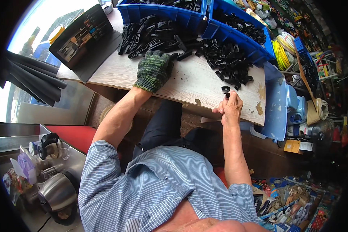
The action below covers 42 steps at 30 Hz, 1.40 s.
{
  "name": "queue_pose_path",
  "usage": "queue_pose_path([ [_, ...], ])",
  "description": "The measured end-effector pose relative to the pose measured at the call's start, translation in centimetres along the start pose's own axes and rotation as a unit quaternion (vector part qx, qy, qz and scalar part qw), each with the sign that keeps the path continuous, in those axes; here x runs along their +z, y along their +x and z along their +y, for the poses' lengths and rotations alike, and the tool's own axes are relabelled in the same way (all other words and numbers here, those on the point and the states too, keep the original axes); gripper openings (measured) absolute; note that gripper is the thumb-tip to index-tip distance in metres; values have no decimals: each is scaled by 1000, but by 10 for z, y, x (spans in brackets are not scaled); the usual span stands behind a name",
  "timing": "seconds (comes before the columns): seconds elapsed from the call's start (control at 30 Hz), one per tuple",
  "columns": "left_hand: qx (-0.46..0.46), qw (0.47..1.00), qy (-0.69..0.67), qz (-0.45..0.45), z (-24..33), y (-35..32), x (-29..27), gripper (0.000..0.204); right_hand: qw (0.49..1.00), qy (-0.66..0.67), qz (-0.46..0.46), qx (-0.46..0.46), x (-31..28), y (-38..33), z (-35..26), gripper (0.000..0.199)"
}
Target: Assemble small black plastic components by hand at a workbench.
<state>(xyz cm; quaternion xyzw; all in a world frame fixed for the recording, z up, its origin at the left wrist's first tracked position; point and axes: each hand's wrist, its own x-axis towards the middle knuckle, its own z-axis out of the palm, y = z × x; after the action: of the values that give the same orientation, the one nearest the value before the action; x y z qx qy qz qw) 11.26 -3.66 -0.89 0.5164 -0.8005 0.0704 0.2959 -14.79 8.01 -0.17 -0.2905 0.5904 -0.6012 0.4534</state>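
A green-and-black knitted glove covers my left hand (152, 71), which rests at the near edge of a heap of long black plastic parts (154, 34). Its fingers are bent and close together; a dark piece shows beside the thumb side, but the grip itself is hidden. My bare right hand (232, 108) is at the table's front edge, pinching a small black plastic clip (226, 89) between thumb and fingers. Just beyond it lies a second heap, of smaller black plastic clips (224, 58). Both heaps sit on the worn whitish table (185, 81).
Two blue bins (162, 12) (236, 33) of black parts stand along the back. A tablet (81, 36) leans at the left. Right of the table are a translucent blue tub (276, 104) and coiled yellow cord (281, 56). A steel kettle (58, 191) is at lower left.
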Motion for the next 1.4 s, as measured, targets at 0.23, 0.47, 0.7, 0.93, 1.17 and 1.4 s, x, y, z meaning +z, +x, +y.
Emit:
queue_pose_path([
  [0.23, -28, 997, -47, -60, 10, 1, -8, 19, 1000, -3, -8, -5, 2, -1, -1, 30],
  [0.47, -128, 937, -313, -87, 27, -5, -4, 26, 1000, 9, 6, -14, 4, -3, -2, 32],
  [0.7, 7, 965, -263, 21, 58, -23, 2, 29, 999, 1, 40, -15, 6, -4, -1, 32],
  [0.93, -29, 980, -161, -109, 55, -27, -10, 20, 998, 18, 57, 6, 11, -4, -2, 35],
  [1.17, -65, 846, -511, -139, 104, -31, -2, 22, 996, 29, 81, -14, 0, 3, 8, 36],
  [1.4, -1, 856, -500, -136, 133, -33, 19, 18, 991, -11, 123, -43, 4, -1, 9, 35],
])
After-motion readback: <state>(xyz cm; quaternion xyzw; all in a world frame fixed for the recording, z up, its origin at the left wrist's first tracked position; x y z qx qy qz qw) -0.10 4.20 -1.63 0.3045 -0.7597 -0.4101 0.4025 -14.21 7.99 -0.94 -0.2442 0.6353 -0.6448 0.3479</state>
